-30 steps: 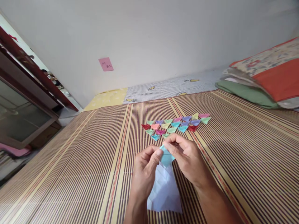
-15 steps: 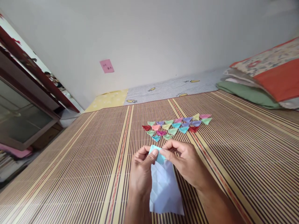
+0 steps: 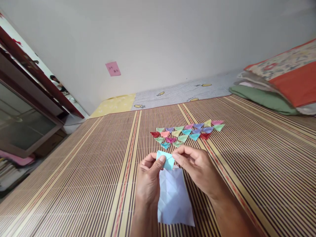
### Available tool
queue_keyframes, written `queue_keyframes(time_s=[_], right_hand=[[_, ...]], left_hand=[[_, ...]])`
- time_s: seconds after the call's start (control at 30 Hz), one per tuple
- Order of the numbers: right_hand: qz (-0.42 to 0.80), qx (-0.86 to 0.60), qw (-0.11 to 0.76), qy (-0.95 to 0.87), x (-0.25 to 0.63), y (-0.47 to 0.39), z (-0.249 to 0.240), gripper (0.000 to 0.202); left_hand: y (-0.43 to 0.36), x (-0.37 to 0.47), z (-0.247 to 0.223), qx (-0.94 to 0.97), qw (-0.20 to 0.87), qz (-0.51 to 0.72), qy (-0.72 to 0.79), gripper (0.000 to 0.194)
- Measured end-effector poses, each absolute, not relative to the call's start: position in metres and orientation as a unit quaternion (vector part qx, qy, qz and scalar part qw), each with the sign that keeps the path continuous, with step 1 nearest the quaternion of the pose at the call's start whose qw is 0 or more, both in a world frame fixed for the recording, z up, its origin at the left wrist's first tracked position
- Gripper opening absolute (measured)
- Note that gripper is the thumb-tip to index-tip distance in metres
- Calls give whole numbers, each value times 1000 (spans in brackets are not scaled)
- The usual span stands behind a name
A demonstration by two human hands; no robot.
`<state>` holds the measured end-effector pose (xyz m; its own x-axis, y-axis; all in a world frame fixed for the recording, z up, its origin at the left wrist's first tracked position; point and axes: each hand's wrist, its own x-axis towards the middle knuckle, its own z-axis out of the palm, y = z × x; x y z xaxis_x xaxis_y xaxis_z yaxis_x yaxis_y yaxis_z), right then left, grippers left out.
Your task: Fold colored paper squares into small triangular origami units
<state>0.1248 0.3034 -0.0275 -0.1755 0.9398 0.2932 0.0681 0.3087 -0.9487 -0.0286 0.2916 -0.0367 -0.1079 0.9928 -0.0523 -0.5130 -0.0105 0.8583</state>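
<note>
Head view: at lower centre of frame, left hand (image 3: 149, 179) pinches folded turquoise paper (image 3: 168, 162) under its thumb while right hand (image 3: 198, 168) pinches the right corner, presumably to keep the folds flat, creased white sheet (image 3: 175, 199) lying below on striped mat (image 3: 86, 171).

Two hands (image 3: 149, 176), one turquoise paper (image 3: 169, 162), twenty-one small folded papers (image 3: 182, 139) and one pink wall note (image 3: 113, 68) show.

Pale grey wall (image 3: 172, 39) behind a brown-striped mat (image 3: 81, 171)
</note>
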Motion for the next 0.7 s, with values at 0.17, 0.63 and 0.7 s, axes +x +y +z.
queue_keyframes(time_s=[0.17, 0.63, 0.7], right_hand=[[430, -409, 507, -625, 124, 302, -28, 24], [422, -412, 533, -607, 119, 303, -30, 13], [388, -417, 544, -616, 117, 301, -29, 12]], left_hand=[[290, -26, -37, 312, 605, 636, 363, 24], [294, -25, -39, 269, 605, 662, 350, 26], [293, -25, -39, 267, 612, 659, 346, 26]])
